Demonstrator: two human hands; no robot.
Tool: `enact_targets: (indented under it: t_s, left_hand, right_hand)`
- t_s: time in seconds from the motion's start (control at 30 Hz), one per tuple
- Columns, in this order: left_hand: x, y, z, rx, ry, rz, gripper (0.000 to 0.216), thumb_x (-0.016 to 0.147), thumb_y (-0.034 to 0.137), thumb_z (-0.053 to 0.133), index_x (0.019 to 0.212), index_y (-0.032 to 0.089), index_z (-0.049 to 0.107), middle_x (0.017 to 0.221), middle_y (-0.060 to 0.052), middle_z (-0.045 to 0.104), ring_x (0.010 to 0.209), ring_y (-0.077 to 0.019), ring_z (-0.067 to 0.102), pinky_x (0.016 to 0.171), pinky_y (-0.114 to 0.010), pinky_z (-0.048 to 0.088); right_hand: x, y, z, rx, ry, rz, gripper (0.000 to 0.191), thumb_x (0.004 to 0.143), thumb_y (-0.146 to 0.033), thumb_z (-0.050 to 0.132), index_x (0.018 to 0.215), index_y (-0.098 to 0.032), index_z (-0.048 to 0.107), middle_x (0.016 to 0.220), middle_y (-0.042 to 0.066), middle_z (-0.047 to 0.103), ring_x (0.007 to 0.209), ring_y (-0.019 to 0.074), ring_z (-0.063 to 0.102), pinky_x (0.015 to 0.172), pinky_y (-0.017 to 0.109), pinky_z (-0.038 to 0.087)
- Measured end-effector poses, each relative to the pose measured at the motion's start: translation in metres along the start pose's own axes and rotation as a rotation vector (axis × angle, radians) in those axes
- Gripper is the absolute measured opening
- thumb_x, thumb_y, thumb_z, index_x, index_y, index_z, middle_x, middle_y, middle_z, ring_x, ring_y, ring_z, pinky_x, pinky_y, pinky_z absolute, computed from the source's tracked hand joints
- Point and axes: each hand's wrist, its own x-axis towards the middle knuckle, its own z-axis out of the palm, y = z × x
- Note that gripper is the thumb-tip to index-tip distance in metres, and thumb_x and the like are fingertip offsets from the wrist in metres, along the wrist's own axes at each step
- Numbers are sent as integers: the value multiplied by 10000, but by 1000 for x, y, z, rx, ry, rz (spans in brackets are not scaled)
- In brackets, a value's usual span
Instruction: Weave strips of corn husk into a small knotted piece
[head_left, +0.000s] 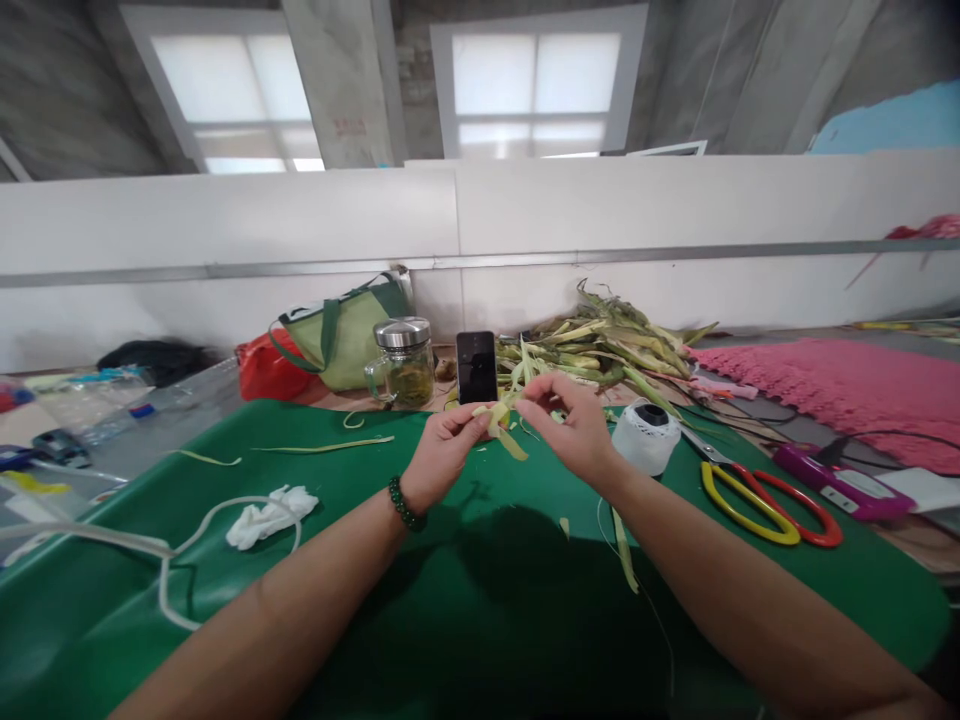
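Above a green mat [480, 600], my left hand [444, 448] and my right hand [570, 425] meet on a small bundle of pale yellow-green leaf strips [504, 425]. Both hands pinch it, the left from the left side, the right from above and to the right. Loose strip ends hang down between them. A dark bead bracelet [405, 505] circles my left wrist. One more leaf strip [624, 550] lies on the mat under my right forearm.
Behind the hands lie a heap of corn husks [607, 345], an upright black phone [476, 366], a lidded glass jar [405, 362], a green bag [341, 335]. At right are a white thread spool [646, 436], yellow-and-red scissors [765, 495], pink knitted fabric [825, 385]. White cord and crumpled tissue [270, 515] lie left.
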Motion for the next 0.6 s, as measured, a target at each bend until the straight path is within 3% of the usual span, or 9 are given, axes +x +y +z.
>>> enact_targets:
  t_s: [0.07, 0.13, 0.2, 0.27, 0.33, 0.6]
  left_hand:
    - [0, 2, -2, -24, 1, -7, 336, 684, 452, 713, 838, 156, 748, 788, -44, 713, 732, -155, 606, 733, -270, 482]
    - [0, 4, -3, -42, -15, -5, 301, 692, 445, 708, 775, 158, 745, 762, -38, 706, 726, -150, 604, 727, -262, 482]
    - [0, 5, -2, -51, -36, -7, 289, 704, 441, 699, 749, 159, 741, 752, -37, 702, 733, -150, 606, 731, -260, 481]
    - [0, 6, -1, -54, -41, -15, 292, 707, 440, 695, 768, 158, 741, 762, -39, 701, 741, -153, 609, 742, -266, 482]
    - [0, 5, 0, -51, -19, -23, 300, 699, 440, 701, 793, 158, 740, 765, -40, 698, 741, -157, 607, 744, -275, 486]
    - [0, 8, 2, 75, 107, 50, 283, 670, 427, 711, 739, 154, 732, 671, -12, 659, 643, -135, 549, 636, -250, 459]
  right_hand:
    - [4, 5, -3, -5, 65, 29, 229, 758, -346, 621, 900, -168, 591, 828, 55, 633, 746, 156, 591, 634, 280, 492]
    - [7, 8, -4, 56, -14, 75, 330, 717, -384, 664, 962, -174, 596, 845, 59, 653, 744, 166, 608, 606, 280, 498]
    - [7, 9, -4, 122, -121, 115, 273, 712, -390, 667, 872, -172, 630, 751, 39, 658, 644, 152, 600, 530, 259, 476]
    - [6, 6, -3, 131, -145, 104, 199, 745, -366, 634, 716, -169, 638, 655, 20, 639, 572, 136, 576, 496, 247, 452]
    - [4, 3, -2, 72, -97, 48, 207, 763, -331, 617, 631, -171, 623, 623, 13, 632, 563, 130, 570, 497, 242, 440]
    - [-4, -5, 1, -215, -1, -293, 194, 798, -293, 607, 639, -182, 609, 602, 18, 618, 579, 132, 558, 552, 253, 428]
